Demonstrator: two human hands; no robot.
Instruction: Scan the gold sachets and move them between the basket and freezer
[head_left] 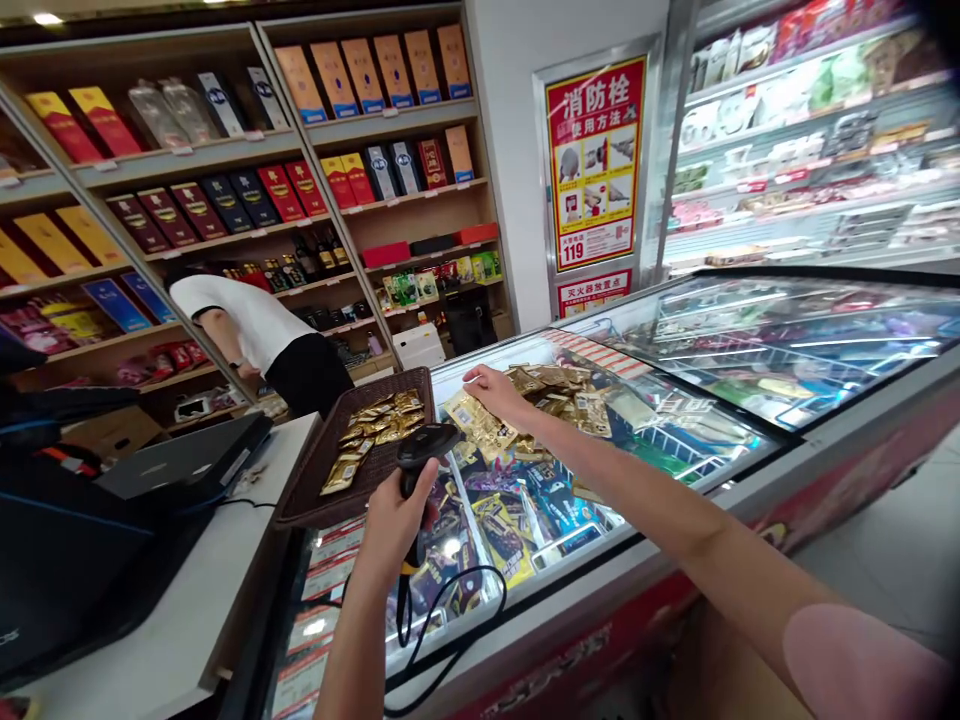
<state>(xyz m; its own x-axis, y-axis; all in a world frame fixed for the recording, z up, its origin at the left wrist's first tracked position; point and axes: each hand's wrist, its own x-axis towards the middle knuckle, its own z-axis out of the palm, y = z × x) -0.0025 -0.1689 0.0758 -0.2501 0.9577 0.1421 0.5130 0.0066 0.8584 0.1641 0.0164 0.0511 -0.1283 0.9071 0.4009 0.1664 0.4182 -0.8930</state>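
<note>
My left hand (397, 515) is wrapped round the handle of a black barcode scanner (427, 445), whose head points away over the freezer. A black cable (457, 655) loops from it across the glass. My right hand (495, 392) reaches forward, its fingers closed on the edge of a gold foil packet (480, 420). Beside and behind that hand lies a pile of gold foil packets (559, 385) on the freezer's glass top. A brown woven basket (307, 500) holds several more gold packets (375, 430), to the left of the scanner.
The chest freezer (600, 535) with packaged goods under glass spans the front. A white counter (187, 610) with a black device (172, 465) stands left. Another person (255, 330) bends by the shelves of boxes (360, 75). A lit display fridge (810, 130) stands right.
</note>
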